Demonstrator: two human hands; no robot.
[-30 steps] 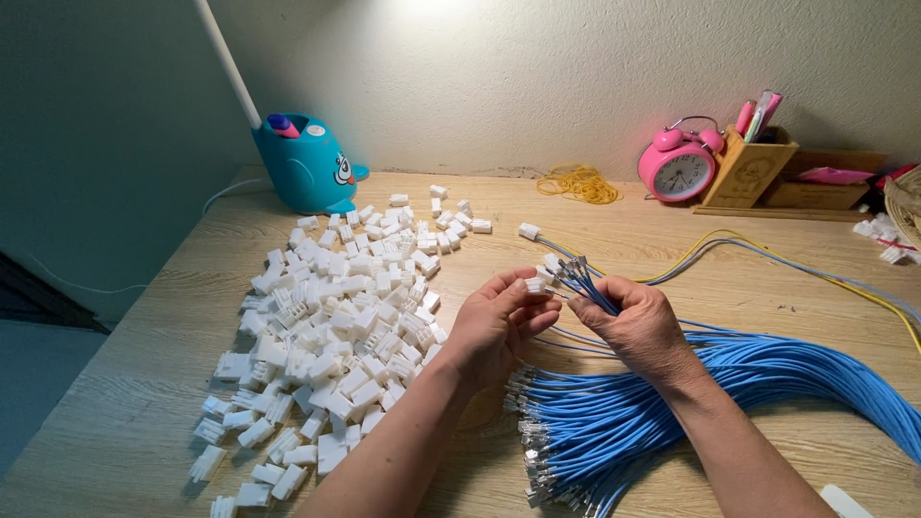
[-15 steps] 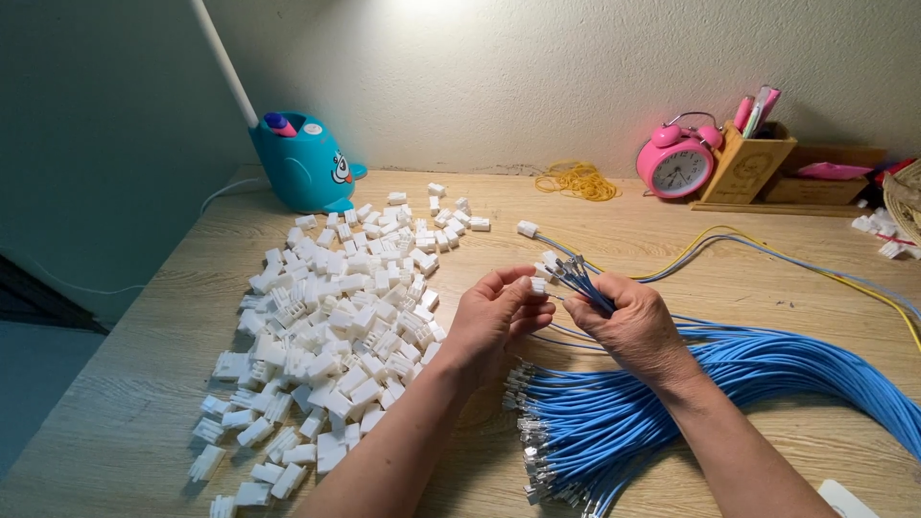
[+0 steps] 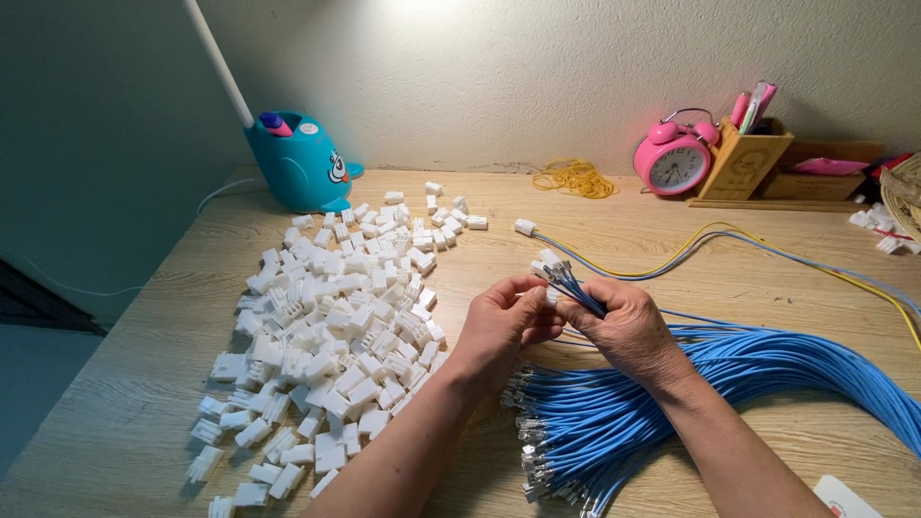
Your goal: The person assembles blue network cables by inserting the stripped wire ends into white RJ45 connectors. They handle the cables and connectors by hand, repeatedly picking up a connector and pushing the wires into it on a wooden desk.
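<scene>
Both hands pinch blue wires and white connectors.
Left hand [image 3: 504, 321] meets right hand [image 3: 624, 326] around blue wires [image 3: 580, 293]; white connectors [image 3: 549, 264] partly hidden by fingertips.

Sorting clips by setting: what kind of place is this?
Probably a home desk used for piecework: a wooden desk holds a heap of white plastic connectors, a bundle of blue wires and a pink alarm clock.
</scene>
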